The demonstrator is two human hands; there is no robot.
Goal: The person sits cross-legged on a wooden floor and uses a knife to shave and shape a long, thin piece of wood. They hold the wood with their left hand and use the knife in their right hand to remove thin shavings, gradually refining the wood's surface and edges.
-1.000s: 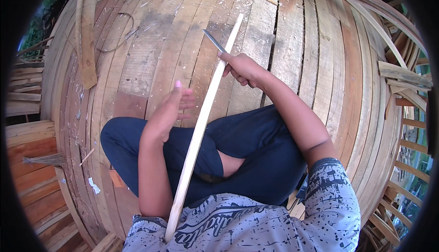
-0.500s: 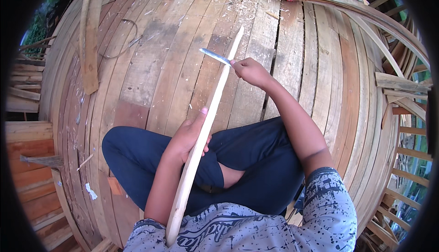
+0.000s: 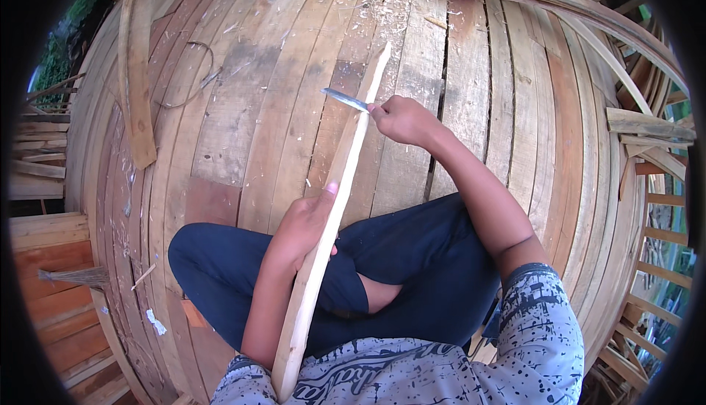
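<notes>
A long pale wooden stick (image 3: 332,225) with a pointed far end slants from my chest out over the floorboards. My left hand (image 3: 307,225) is closed around its middle, thumb lying along the upper side. Farther out, my right hand (image 3: 404,119) grips a knife (image 3: 344,99), its handle hidden in my fist. The blade points left and lies across the stick, at or touching its surface, below the pointed tip.
Wood shavings (image 3: 386,9) litter the plank floor (image 3: 250,111) beyond the tip. A loose board (image 3: 137,74) lies at left, near a thin curved strip (image 3: 209,74). Long planks (image 3: 544,0) stretch across the far right. A broom-like bundle (image 3: 73,278) sits at the left edge.
The stick has rolled a little, showing more of its left face. The knife has shifted slightly nearer to me along it, its blade turned flatter. My left hand keeps its hold.
</notes>
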